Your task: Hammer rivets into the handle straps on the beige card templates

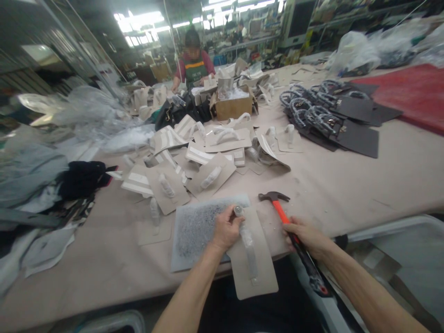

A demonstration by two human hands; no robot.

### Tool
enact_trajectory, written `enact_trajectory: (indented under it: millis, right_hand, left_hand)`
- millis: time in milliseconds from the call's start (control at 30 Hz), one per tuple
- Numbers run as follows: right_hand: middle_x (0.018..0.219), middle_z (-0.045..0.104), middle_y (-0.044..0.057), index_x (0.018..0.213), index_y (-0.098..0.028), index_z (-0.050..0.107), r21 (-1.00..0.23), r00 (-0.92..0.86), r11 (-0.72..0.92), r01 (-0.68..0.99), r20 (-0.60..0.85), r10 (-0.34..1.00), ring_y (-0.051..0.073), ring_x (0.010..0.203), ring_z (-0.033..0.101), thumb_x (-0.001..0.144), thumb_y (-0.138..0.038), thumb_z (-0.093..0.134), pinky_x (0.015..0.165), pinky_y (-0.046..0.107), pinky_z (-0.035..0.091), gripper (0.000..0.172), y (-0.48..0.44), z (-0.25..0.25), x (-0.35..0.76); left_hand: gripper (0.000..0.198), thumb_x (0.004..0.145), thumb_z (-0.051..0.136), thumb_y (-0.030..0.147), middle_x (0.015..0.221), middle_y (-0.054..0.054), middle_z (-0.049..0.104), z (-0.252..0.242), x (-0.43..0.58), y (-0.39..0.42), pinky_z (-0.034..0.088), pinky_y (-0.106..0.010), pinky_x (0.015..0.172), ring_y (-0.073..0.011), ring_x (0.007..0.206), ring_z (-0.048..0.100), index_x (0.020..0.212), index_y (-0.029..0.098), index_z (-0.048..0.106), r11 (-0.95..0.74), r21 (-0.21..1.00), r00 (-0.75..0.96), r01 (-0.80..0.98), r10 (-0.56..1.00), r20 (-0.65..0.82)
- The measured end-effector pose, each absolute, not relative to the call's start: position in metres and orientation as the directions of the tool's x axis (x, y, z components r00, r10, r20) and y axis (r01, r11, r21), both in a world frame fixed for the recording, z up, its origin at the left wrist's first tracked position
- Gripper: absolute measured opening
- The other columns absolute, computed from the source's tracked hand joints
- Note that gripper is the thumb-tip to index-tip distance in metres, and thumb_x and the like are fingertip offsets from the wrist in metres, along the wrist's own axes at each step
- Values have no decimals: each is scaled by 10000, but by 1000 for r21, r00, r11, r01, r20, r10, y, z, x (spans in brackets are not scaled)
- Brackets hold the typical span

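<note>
Claw hammer [299, 246] grasped mid-handle in right hand [308, 237]; left hand [226, 227] pinching small round piece [238, 211] at far end of beige panel [262, 249], apparently steadying it.

We observe the left hand [227, 227] and the right hand [307, 236] to be bare, as are the left forearm [194, 286] and right forearm [367, 282] along their full visible length, each tapering to a narrower wrist. Between the forearms we note dark, near-black clothing [215, 312] on the lower body; shadow and blur leave us unable to determine its cut, seams or fabric.
</note>
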State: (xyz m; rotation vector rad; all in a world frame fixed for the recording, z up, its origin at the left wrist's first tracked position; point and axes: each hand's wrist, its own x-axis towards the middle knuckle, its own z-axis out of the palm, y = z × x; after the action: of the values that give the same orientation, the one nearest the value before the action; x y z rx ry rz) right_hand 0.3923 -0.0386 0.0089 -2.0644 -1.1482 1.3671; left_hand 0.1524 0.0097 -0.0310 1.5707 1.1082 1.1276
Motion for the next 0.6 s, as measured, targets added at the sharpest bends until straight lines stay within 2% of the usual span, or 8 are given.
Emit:
enact_trajectory:
  millis: [67, 133, 200, 267, 333, 400, 500, 600]
  right_hand:
    - [616, 391, -75, 756, -226, 396, -741, 79, -667, 75, -663, 745, 93, 455, 383, 854, -295, 447, 466, 224, 347, 130, -41, 20, 381]
    - [606, 360, -88, 775, -236, 386, -758, 82, -652, -10, -650, 755, 86, 419, 328, 865, -325, 437, 421, 219, 312, 136, -47, 35, 369]
    - [587, 386, -79, 776, -241, 394, -849, 163, -512, 135, -490, 856, 99, 424, 355, 906, -404, 420, 423, 229, 308, 210, -55, 51, 359]
    - [559, 416, -58, 748, -243, 396, -871, 196, -278, 404, -215, 957, 118, 455, 400, 944, -494, 385, 469, 249, 321, 319, -63, 64, 353]
    - [543, 435, -33, 723, -242, 391, -739, 152, -70, 670, 43, 988, 128, 474, 409, 965, -514, 355, 505, 266, 292, 366, -69, 73, 353]
    - [543, 465, -12, 727, -237, 406, -526, 26, 57, 849, 149, 988, 129, 455, 381, 981, -484, 335, 502, 281, 221, 362, -73, 77, 356]
    - [534, 498, -2, 744, -226, 449, -271, -179, 200, 941, 100, 979, 126, 414, 342, 1001, -405, 324, 496, 298, 138, 337, -72, 90, 364]
    - [507, 470, -20, 732, -227, 453, -222, -202, 262, 939, 260, 944, 118, 398, 334, 1022, -414, 308, 477, 292, 161, 374, -69, 120, 364]
  left_hand:
    - [136, 823, 640, 194, 850, -25, 683, -30, 152, 7, 475, -269, 740, -185, 781, 621, 953, 197, 677, -262, 943, 206, 204, 954, 220]
    - [115, 820, 641, 187, 821, -14, 657, -29, 152, 6, 460, -265, 729, -178, 757, 598, 930, 199, 673, -270, 940, 209, 209, 951, 227]
    - [101, 811, 641, 179, 791, -4, 636, -29, 153, 5, 447, -258, 707, -169, 729, 576, 906, 199, 669, -263, 944, 206, 201, 953, 222]
    - [90, 804, 639, 176, 770, 1, 613, -29, 153, 6, 436, -255, 692, -163, 712, 556, 888, 196, 664, -256, 947, 206, 195, 955, 215]
    - [79, 805, 634, 182, 766, 1, 599, -28, 154, 6, 435, -257, 694, -160, 709, 546, 879, 191, 659, -255, 950, 210, 182, 954, 216]
    - [91, 806, 629, 189, 745, 6, 581, -27, 154, 6, 428, -254, 678, -152, 683, 527, 892, 188, 660, -250, 952, 209, 174, 954, 213]
    - [126, 789, 630, 186, 681, 24, 538, -27, 155, 6, 397, -242, 622, -134, 615, 476, 909, 183, 667, -242, 952, 205, 189, 958, 203]
    - [69, 790, 628, 185, 674, 26, 525, -27, 155, 7, 385, -233, 618, -130, 621, 469, 853, 180, 654, -260, 940, 214, 219, 953, 214]
